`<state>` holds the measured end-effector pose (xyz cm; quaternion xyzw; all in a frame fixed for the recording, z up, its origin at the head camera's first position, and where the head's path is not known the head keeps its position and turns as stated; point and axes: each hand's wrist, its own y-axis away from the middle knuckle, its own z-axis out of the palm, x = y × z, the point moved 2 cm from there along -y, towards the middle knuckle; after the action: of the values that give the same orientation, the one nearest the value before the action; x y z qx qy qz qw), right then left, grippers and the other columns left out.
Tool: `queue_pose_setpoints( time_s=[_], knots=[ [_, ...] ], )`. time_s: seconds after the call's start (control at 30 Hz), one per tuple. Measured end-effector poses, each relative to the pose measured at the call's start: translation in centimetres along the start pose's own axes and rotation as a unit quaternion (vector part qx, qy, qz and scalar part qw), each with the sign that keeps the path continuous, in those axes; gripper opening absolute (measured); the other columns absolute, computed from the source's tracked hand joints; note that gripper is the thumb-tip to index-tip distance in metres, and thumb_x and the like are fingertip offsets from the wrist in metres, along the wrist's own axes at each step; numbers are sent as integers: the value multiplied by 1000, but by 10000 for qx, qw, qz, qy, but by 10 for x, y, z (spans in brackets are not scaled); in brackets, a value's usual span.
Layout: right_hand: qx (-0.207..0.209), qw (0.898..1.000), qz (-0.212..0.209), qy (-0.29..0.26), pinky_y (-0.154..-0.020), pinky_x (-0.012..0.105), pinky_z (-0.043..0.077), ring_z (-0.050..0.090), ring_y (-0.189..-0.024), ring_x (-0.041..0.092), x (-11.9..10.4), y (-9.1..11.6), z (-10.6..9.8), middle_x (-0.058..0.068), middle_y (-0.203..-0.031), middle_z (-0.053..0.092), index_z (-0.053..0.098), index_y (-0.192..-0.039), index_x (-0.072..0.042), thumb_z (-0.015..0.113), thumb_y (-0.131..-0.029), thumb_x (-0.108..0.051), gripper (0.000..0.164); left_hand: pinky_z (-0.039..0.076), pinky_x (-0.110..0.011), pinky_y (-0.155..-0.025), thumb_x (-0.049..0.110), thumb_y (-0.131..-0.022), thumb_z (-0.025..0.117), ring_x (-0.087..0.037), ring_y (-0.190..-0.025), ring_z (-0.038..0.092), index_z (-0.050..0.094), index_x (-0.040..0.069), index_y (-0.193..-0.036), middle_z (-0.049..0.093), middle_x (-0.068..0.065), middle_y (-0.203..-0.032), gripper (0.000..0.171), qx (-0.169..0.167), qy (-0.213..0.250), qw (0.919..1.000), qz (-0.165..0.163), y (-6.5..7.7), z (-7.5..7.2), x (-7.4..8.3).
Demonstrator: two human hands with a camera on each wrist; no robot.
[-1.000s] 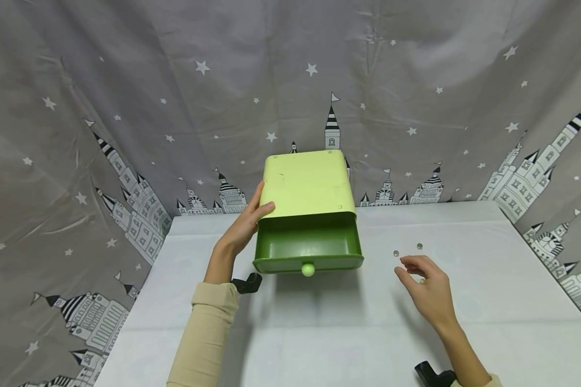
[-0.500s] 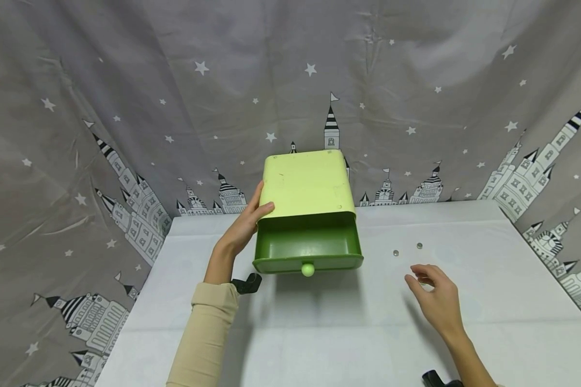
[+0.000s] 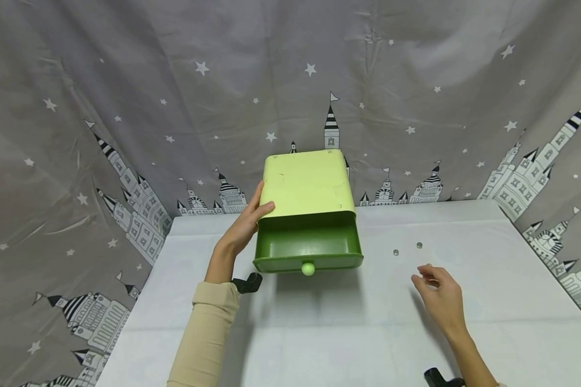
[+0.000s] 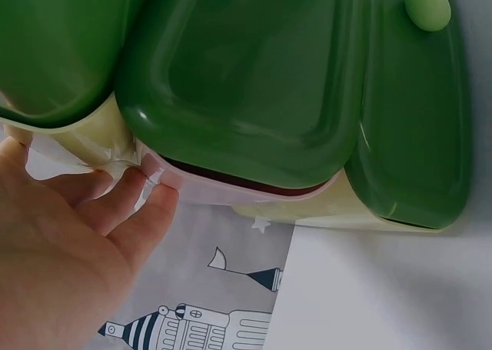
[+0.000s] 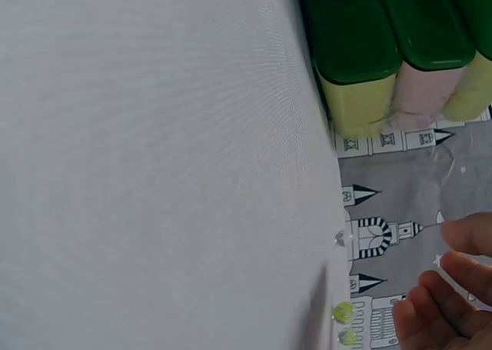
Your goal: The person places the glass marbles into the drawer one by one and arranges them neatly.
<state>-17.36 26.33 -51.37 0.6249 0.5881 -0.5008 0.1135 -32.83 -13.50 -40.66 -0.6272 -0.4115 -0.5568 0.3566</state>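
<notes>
A drawer cabinet (image 3: pixel 310 183) with a pale yellow top stands at the back of the table. Its top dark-green drawer (image 3: pixel 310 239) is pulled out, and no contents show inside. My left hand (image 3: pixel 237 234) rests against the cabinet's left side, thumb at the top front corner. Seen from the left wrist, its fingertips touch the pink casing (image 4: pixel 231 192). To the right, my right hand (image 3: pixel 443 298) hovers above the table, fingers loosely bent, with no object visible between them. Beyond it lie two small glass beads (image 3: pixel 396 252). Yellow-green beads (image 5: pixel 344 312) show in the right wrist view.
White cloth covers the table (image 3: pixel 319 344). Right behind the cabinet hangs a grey curtain (image 3: pixel 198 118) printed with castles and stars. A round light-green knob (image 3: pixel 308 269) sticks out from the drawer's front.
My right hand has moved back right, away from the cabinet and the two beads; its thumb and fingers are closer together. The left hand and drawer have not moved.
</notes>
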Motion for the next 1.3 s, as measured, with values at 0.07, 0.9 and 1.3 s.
queue_pose_setpoints(
  time_s=[0.07, 0.9, 1.3],
  knots=[
    [-19, 10000, 81, 55, -77, 6, 42, 62, -86, 27, 3, -1, 0, 20, -101, 67, 70, -104, 9, 72, -85, 3, 21, 9, -66, -111, 42, -101, 49, -17, -147, -7, -6, 45, -156, -11, 14, -162, 77, -1, 0, 10000, -5, 0, 0, 0],
    [-523, 9932, 298, 993, -67, 33, 47, 62, -83, 33, 34, 2, 1, 22, -95, 65, 69, -104, 12, 70, -84, 2, 22, 8, -66, -111, 41, -101, 49, -18, -147, -7, -6, 44, -156, -12, 13, -162, 78, 39, 5, 10000, -33, -3, -1, -3],
    [-601, 9926, 137, 1042, -62, 32, 44, 58, -77, 28, 40, -2, 3, 19, -90, 64, 70, -100, 13, 69, -82, 5, 20, 8, -65, -112, 33, -102, 47, -23, -148, -8, -10, 32, -158, -15, 2, -163, 80, -81, -1, 9999, -78, 11, 9, 22]
  ],
)
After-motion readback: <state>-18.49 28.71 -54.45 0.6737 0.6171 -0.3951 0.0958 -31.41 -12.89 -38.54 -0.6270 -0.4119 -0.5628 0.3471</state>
